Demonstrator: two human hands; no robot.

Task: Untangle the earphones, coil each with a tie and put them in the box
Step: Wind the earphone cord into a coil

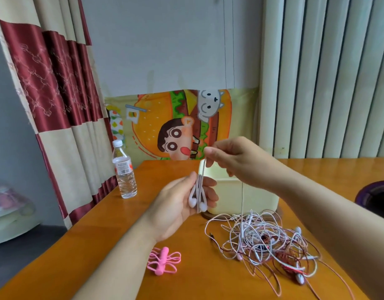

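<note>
My left hand holds a white earphone above the table, its cord looped over the fingers and its two buds hanging against the palm. My right hand is higher and pinches the same cord at the top of a loop. From there the cord drops straight down into a tangled pile of white, pink and dark red earphones on the table at the right. A bunch of pink ties lies on the table under my left wrist. The cream box stands behind my hands, partly hidden by them.
A clear water bottle stands near the left edge of the orange wooden table. A dark round object sits at the right edge. Curtains hang at the left, a cartoon poster on the wall behind.
</note>
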